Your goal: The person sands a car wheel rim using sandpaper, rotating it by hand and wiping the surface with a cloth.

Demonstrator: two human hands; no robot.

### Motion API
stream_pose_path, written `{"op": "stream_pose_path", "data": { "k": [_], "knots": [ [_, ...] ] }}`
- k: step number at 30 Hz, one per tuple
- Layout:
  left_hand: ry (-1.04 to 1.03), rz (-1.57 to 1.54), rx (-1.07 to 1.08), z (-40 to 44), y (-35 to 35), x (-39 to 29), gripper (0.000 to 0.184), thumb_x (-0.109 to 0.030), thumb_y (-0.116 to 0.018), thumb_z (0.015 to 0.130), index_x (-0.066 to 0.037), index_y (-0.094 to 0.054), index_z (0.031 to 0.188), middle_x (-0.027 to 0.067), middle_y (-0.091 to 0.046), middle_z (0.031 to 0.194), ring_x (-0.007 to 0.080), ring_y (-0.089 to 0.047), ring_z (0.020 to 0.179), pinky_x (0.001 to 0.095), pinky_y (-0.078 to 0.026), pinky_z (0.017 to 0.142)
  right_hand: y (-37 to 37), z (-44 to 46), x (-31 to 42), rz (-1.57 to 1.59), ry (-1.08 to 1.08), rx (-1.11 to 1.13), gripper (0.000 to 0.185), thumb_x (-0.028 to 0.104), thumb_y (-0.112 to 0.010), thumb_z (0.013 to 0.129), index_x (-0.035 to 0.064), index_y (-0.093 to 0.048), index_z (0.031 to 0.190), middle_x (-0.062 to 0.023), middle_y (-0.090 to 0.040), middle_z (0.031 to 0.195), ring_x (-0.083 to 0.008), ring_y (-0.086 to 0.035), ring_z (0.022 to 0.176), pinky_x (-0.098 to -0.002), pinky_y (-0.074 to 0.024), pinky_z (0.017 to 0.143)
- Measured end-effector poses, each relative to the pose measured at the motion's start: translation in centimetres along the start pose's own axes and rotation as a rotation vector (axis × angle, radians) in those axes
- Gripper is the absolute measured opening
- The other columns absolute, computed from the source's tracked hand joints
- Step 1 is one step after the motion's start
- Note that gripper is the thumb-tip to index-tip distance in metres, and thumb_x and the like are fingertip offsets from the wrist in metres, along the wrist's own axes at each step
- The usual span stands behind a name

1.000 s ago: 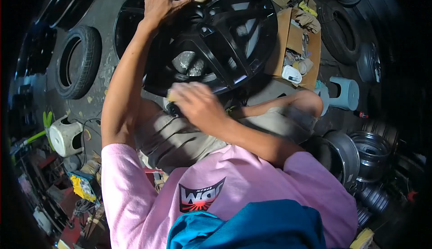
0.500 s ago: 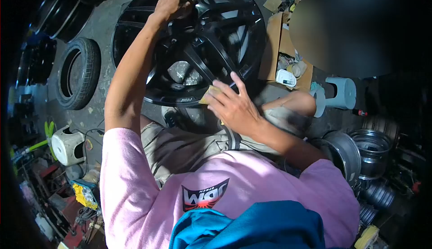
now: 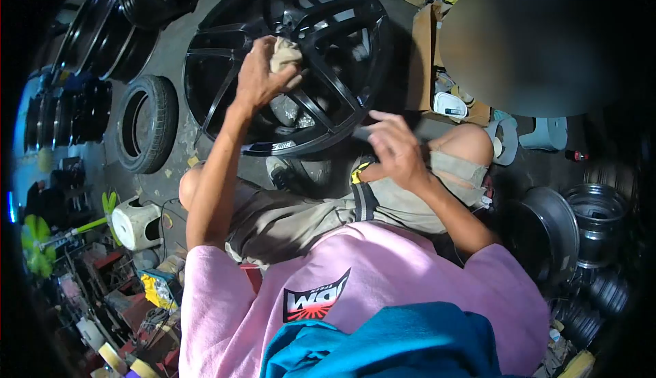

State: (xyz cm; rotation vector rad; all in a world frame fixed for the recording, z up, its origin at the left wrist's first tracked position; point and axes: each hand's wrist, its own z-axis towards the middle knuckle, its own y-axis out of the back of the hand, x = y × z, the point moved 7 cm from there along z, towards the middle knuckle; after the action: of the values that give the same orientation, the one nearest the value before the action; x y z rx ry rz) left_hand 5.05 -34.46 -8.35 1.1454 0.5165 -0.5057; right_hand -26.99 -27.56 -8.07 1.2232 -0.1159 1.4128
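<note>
A black multi-spoke wheel rim [image 3: 326,94] is in front of me, tilted up, near my legs. My left hand [image 3: 258,81] is closed around a crumpled cream rag [image 3: 285,55] over the spokes close to the hub. By the rim's lower right edge, my right hand [image 3: 396,149] is slightly blurred. Its fingers pinch a small flat piece of sandpaper [image 3: 360,132], which looks greyish now and sits just off the rim.
A loose tyre [image 3: 147,125] lies to the left, with several rims [image 3: 102,33] stacked beyond it. A white stool [image 3: 137,224] stands at left. Cardboard boxes [image 3: 422,70] hold small items at right. More rims [image 3: 596,214] stand at lower right. A blue-grey stool [image 3: 544,133] is nearby.
My left hand and the rag have come down from the rim's top towards its hub. My right hand has moved right, off the rim's edge, with the sandpaper. The view has shifted.
</note>
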Motion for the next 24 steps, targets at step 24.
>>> {"op": "stream_pose_path", "data": {
  "k": [24],
  "knots": [
    [-0.090, 0.400, -0.061, 1.6, 7.9, -3.5, 0.057, -0.028, -0.077, 0.090, -0.010, -0.057, 0.141, 0.0209, -0.061, 0.129, 0.0430, -0.062, 0.120, 0.0480, -0.052, 0.101, -1.7, 0.7, 1.6, 0.133, -0.097, -0.020, 0.018, 0.006, -0.077, 0.092, 0.0036, -0.076, 0.110, -0.0122, -0.063, 0.093, -0.0303, -0.069, 0.084, -0.0397, -0.0565, 0.076]
  ]
}}
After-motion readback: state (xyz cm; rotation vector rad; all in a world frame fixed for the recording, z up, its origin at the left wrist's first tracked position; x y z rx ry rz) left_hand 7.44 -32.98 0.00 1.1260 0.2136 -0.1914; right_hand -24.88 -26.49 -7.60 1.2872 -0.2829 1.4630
